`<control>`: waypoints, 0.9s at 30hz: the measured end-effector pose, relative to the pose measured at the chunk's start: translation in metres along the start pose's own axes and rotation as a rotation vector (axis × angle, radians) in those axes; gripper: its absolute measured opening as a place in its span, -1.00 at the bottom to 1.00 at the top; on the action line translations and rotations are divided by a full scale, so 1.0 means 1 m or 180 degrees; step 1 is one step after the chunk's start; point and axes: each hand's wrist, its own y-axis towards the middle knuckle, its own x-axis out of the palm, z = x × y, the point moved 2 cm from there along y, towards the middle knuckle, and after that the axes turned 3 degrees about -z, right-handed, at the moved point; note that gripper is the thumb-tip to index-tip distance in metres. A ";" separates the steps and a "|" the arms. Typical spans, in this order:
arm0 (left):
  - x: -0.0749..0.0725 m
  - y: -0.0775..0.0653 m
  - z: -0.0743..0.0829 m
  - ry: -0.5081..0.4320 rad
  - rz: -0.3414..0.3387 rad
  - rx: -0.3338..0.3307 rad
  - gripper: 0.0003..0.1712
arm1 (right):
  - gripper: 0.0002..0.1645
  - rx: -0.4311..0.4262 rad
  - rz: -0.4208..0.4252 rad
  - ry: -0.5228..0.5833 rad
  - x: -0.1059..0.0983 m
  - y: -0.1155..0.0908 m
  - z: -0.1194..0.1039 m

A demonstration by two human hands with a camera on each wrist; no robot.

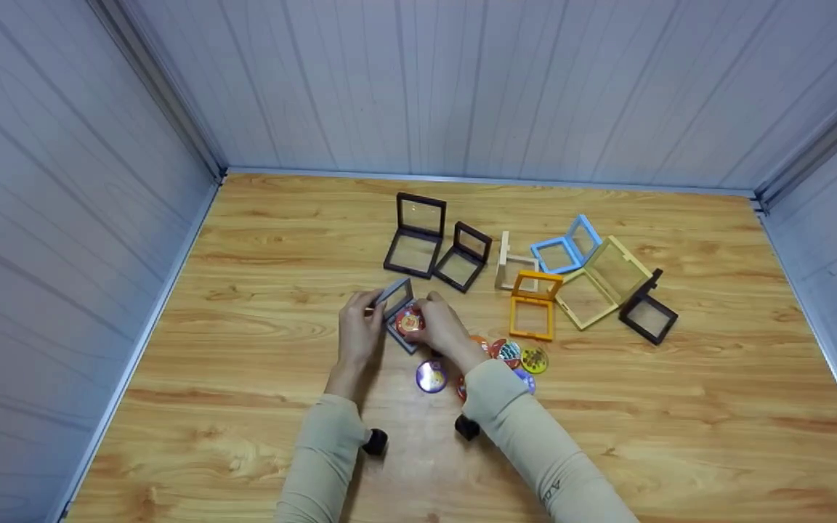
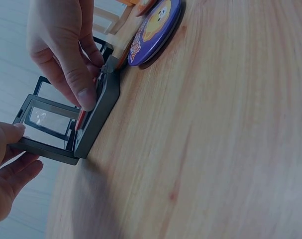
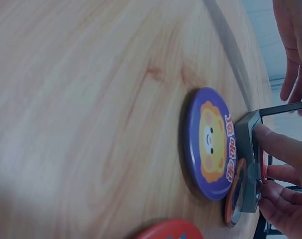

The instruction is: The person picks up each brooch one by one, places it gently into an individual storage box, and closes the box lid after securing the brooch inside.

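A small grey hinged display frame (image 1: 399,340) stands open on the table between the two hands. My left hand (image 1: 360,327) grips its raised lid (image 2: 47,150) at the edge, thumb on one side and fingers on the other. With thumb and fingers, my right hand (image 1: 447,330) holds a round red badge (image 1: 408,320) at the clear window of the frame's base. In the left wrist view the badge shows only as a thin red edge under the right hand. A purple badge (image 3: 210,144) with a yellow lion lies just in front of the frame.
More round badges (image 1: 534,359) lie by the right forearm, partly hidden under it. Open display frames stand further back: two dark ones (image 1: 413,252), a cream, an orange (image 1: 532,319), a blue (image 1: 556,256), a yellow and another dark one (image 1: 649,318). Pale panel walls enclose the table.
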 end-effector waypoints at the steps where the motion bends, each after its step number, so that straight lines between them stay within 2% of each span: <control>1: 0.000 0.000 0.000 -0.0011 0.0002 0.0003 -0.77 | -0.44 0.0001 -0.0005 0.0005 0.000 0.000 0.000; 9: 0.000 0.000 0.001 -0.0033 0.0026 0.0053 -0.76 | -0.46 -0.0004 -0.0037 0.0088 -0.003 -0.001 0.003; 20: 0.000 -0.001 0.001 -0.0075 -0.0014 -0.0162 -0.76 | -0.63 -0.0010 0.0192 0.0222 -0.010 -0.007 0.017; 27: 0.001 -0.001 0.000 -0.0088 0.0021 -0.0062 -0.76 | -0.71 -0.0046 0.0168 0.0244 -0.016 -0.011 0.028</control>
